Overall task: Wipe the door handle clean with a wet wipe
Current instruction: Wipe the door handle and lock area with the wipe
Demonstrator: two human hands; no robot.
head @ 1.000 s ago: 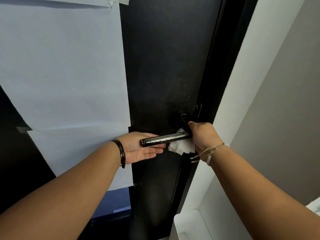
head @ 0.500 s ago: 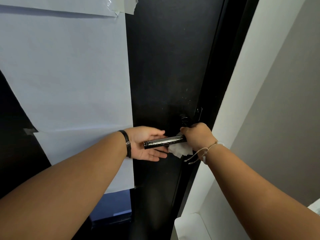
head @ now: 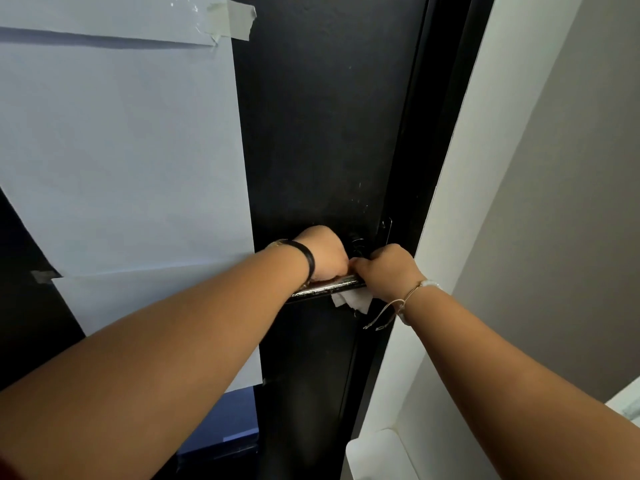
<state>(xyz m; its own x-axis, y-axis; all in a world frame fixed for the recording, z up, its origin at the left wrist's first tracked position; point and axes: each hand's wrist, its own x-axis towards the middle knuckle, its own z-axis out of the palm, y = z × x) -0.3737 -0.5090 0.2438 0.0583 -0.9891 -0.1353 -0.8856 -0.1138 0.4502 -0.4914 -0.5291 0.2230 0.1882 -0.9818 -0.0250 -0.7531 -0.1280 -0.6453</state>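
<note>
Left hand [head: 325, 252] moved atop door handle [head: 329, 289] — right hand [head: 388, 271] grips wet wipe [head: 353, 301].

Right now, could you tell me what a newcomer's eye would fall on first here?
Two bare forearms converge on the door handle at centre, the left hand over it and the right hand closed on a white wet wipe hanging below the bar. Large pale paper sheets taped to the black door fill the left.
</note>
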